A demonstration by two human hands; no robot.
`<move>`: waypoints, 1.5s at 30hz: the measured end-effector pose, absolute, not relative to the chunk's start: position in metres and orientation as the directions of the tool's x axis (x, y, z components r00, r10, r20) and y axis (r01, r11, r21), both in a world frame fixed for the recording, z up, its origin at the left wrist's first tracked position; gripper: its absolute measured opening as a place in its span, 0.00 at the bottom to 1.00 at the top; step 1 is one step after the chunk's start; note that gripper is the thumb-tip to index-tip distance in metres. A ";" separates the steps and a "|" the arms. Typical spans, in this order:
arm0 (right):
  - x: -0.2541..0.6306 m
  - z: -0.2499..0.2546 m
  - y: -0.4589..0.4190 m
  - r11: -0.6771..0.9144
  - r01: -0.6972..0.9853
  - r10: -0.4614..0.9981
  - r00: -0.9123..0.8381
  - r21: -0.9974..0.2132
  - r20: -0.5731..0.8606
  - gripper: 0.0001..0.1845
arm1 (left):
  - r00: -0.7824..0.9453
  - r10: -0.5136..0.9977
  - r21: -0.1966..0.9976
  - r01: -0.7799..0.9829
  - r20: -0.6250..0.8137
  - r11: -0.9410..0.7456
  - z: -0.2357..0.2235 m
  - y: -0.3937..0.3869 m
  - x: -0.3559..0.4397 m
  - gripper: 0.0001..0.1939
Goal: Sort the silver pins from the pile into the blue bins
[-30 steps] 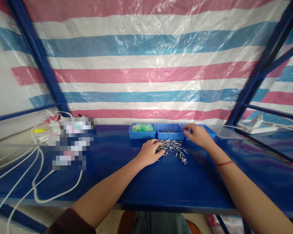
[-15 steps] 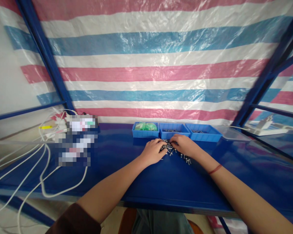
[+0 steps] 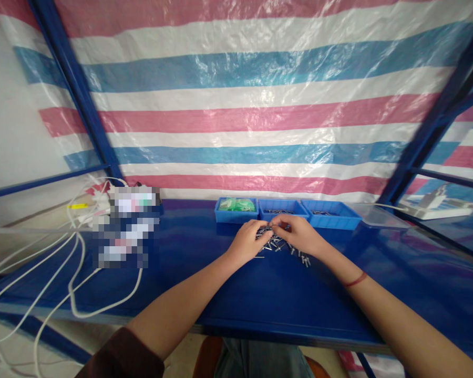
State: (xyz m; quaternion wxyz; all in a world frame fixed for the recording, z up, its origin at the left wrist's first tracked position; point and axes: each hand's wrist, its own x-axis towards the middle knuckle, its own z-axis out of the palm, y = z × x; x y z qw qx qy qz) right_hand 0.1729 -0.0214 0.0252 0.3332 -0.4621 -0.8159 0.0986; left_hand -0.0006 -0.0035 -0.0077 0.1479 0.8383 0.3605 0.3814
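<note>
A loose pile of silver blind rivets [image 3: 274, 244] lies on the blue table. My left hand [image 3: 247, 241] rests at the pile's left side, thumb and fingers curled together over it; what is between them is hidden. My right hand [image 3: 297, 233] comes in from the right with thumb and forefinger pinched at the left fingertips, on what looks like a rivet, mostly covered. Behind the hands stand three blue bins: the left bin [image 3: 236, 217] holds green-and-clear packets, the middle bin [image 3: 302, 214] and the right bin [image 3: 339, 223] hold some rivets.
White cables [image 3: 74, 294] and blurred-out items [image 3: 126, 236] lie at the left of the table [image 3: 236, 299]. A clear plastic lid [image 3: 382, 216] and a white power strip [image 3: 437, 209] are at the right. Blue frame posts [image 3: 79, 100] and a striped tarp [image 3: 252, 115] stand behind.
My right hand has come from over the right bin down to the pile and closed in a pinch beside my left fingertips. My left hand stays at the pile, its fingers drawn closer together.
</note>
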 end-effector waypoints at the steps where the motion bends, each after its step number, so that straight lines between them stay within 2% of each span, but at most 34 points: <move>1: 0.170 0.027 -0.023 0.549 0.646 0.828 -0.333 -0.531 0.451 0.10 | 0.436 0.717 0.550 0.460 0.544 -0.697 -0.006 -0.003 0.000 0.13; 3: 0.167 0.028 -0.025 0.543 0.573 0.836 -0.303 -0.614 0.457 0.11 | 0.418 0.726 0.603 0.404 0.547 -0.688 -0.004 -0.004 0.000 0.10; 7: 0.165 0.031 -0.026 0.533 0.479 0.845 -0.258 -0.698 0.468 0.14 | 0.392 0.749 0.682 0.324 0.535 -0.656 -0.001 -0.006 0.000 0.09; 14: 0.163 0.033 -0.026 0.490 0.381 0.872 -0.211 -0.784 0.442 0.17 | 0.380 0.761 0.712 0.294 0.526 -0.638 -0.002 -0.005 0.001 0.09; 19: 0.162 0.032 -0.026 0.483 0.356 0.876 -0.190 -0.800 0.444 0.17 | 0.384 0.766 0.715 0.300 0.516 -0.632 0.000 -0.007 0.002 0.09; 26: 0.163 0.032 -0.026 0.528 0.373 0.849 -0.208 -0.763 0.486 0.15 | 0.402 0.762 0.722 0.283 0.508 -0.631 0.001 -0.009 0.003 0.09; 33: 0.167 0.029 -0.024 0.567 0.557 0.804 -0.216 -0.607 0.554 0.11 | 0.299 0.691 0.584 0.377 0.658 -0.719 0.002 -0.007 0.000 0.07; 36: 0.182 0.031 -0.017 0.530 0.620 0.807 -0.161 -0.578 0.568 0.12 | 0.309 0.691 0.510 0.496 0.653 -0.703 0.001 -0.007 -0.002 0.13; 39: 0.214 0.032 -0.007 0.359 0.766 0.766 0.084 -0.533 0.637 0.13 | 0.392 0.719 0.442 0.590 0.575 -0.675 -0.001 -0.009 -0.003 0.17; 41: 0.240 0.031 -0.001 0.172 0.885 0.689 0.207 -0.433 0.695 0.13 | 0.467 0.720 0.400 0.613 0.513 -0.682 -0.003 -0.011 -0.004 0.16; 45: 0.273 0.024 0.003 -0.140 0.969 0.689 0.242 -0.203 0.683 0.16 | 0.577 0.714 0.349 0.625 0.396 -0.698 -0.008 -0.011 -0.004 0.18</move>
